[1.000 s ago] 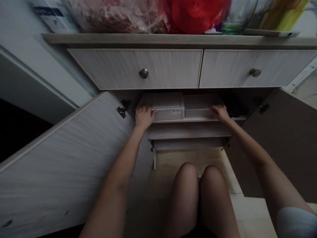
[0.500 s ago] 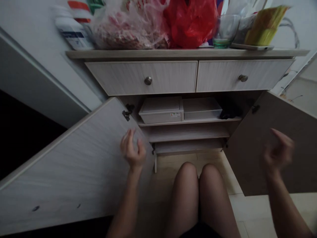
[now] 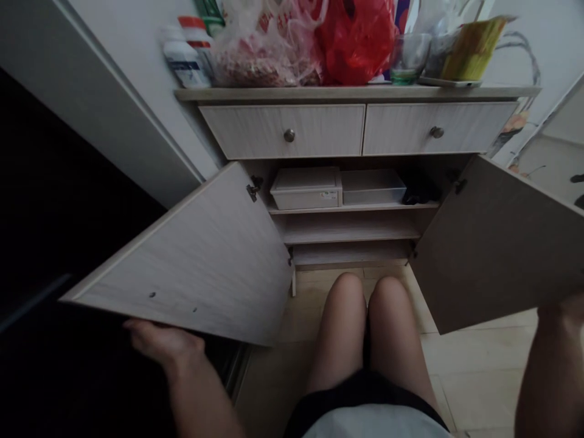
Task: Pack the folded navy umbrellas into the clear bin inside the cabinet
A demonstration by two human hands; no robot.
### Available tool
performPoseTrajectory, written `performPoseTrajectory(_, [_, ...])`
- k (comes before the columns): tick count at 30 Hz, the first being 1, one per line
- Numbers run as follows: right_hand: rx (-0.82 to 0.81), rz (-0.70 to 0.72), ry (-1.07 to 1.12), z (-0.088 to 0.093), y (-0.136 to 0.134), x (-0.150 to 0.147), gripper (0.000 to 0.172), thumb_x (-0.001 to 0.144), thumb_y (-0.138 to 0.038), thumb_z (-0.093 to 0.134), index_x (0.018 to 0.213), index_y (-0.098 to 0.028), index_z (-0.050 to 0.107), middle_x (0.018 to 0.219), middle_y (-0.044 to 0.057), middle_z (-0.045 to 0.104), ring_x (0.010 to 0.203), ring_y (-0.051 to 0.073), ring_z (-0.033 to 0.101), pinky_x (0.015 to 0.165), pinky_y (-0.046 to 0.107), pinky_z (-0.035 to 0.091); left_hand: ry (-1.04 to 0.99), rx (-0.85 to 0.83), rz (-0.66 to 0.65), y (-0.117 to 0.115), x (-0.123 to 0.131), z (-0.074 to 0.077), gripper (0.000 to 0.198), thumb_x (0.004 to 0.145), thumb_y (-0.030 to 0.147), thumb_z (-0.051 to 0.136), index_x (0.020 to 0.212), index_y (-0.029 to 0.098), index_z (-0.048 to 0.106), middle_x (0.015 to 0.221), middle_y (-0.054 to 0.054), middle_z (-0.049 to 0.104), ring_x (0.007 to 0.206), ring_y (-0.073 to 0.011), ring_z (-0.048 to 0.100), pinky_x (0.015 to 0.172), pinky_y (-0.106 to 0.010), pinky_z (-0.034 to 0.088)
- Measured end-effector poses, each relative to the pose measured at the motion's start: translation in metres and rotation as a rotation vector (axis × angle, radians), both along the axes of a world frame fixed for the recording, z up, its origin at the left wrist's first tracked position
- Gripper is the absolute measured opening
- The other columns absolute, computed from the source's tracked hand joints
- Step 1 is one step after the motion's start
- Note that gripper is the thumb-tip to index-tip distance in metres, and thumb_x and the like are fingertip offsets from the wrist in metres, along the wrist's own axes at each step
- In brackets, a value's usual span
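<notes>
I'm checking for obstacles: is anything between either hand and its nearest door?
Nothing visible: the left hand is at the left door, along its lower edge; the right hand, partly visible, is at the right door.

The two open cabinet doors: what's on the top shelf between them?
Between the left door and right door, the head view shows a pale box, a shallower bin and a dark, unclear item.

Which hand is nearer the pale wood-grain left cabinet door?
The left hand, at the lower edge of that door; the right hand is at the opposite brown-grey door.
</notes>
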State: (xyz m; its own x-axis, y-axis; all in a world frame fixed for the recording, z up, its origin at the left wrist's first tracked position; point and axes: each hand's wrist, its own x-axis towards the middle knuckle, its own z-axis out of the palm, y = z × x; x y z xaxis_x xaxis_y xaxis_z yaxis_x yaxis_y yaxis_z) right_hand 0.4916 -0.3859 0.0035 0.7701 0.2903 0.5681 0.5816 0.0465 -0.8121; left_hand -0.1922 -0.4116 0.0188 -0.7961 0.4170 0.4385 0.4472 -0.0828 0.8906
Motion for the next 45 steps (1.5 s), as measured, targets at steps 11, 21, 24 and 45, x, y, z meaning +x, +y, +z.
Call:
performPoseTrajectory(11, [0.199, 0.162, 0.184, -0.04, -0.01, -0.062, 0.049, 0.072, -0.071, 0.061, 0.087, -0.024, 0.06, 0.081, 0.003, 0.06, 0.078, 0.022, 0.061, 0.077, 0.044, 0.051, -0.138, 0.157, 0.013, -0.012, 0.054, -0.046, 0.049, 0.07, 0.057, 0.071, 0.097, 0.017, 0.071, 0.096, -0.008, 0.075, 0.095, -0.0266, 0.07, 0.093, -0.044, 0.056])
performPoseTrajectory(21, [0.062, 0.557, 0.042, -0.028, 0.031, -0.161, 0.041, 0.089, -0.058, 0.06, 0.103, -0.02, 0.067, 0.096, 0.008, 0.073, 0.086, 0.021, 0.07, 0.083, 0.04, 0.055, -0.029, 0.112, -0.473, 0.051, 0.136, -0.053, 0.054, 0.069, 0.065, 0.074, 0.09, 0.015, 0.074, 0.086, -0.012, 0.078, 0.075, -0.0225, 0.074, 0.071, -0.033, 0.061])
performPoseTrajectory(24, [0.048, 0.627, 0.038, -0.021, 0.056, -0.187, 0.043, 0.088, -0.06, 0.06, 0.1, -0.019, 0.067, 0.095, 0.009, 0.073, 0.083, 0.021, 0.07, 0.079, 0.038, 0.055, 0.007, 0.124, -0.582, 0.078, 0.166, -0.049, 0.049, 0.074, 0.062, 0.073, 0.089, 0.015, 0.074, 0.086, -0.012, 0.077, 0.073, -0.0211, 0.073, 0.07, -0.032, 0.06])
performPoseTrajectory(45, [-0.075, 0.735, -0.077, -0.006, 0.222, -0.279, 0.051, 0.093, -0.07, 0.038, 0.093, -0.022, 0.056, 0.093, 0.008, 0.07, 0.071, 0.018, 0.064, 0.065, 0.031, 0.046, 0.253, -0.243, -0.7, 0.231, 0.259, -0.007, 0.013, 0.089, 0.026, 0.071, 0.096, 0.017, 0.077, 0.093, -0.01, 0.078, 0.086, -0.021, 0.072, 0.079, -0.029, 0.049])
